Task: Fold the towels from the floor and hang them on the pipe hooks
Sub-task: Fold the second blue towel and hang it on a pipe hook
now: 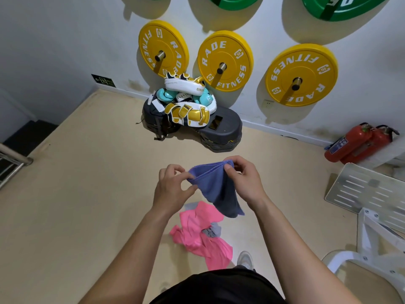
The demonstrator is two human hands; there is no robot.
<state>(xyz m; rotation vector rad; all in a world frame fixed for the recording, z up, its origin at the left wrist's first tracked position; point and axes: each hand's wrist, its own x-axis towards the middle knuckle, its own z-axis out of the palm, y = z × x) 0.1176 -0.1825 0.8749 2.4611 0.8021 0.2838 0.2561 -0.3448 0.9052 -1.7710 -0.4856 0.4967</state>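
The left grip (173,185) and right grip (243,183) each pinch the top edge of one folded blue towel (217,187) above the floor (87,194). Below it lie one pink towel (197,238) and one grey towel (211,231). Three yellow plates (225,51) hang on the wall, and two fire extinguishers (359,143) sit beside it.

A gym corner: yellow weight plates (225,60) on wall pegs, boxing pads (186,113) piled on step platforms (225,132).

Three yellow weight plates (225,62), three green plates (361,9), two red fire extinguishers (361,143), one blue towel (215,185) and one phone (215,122).
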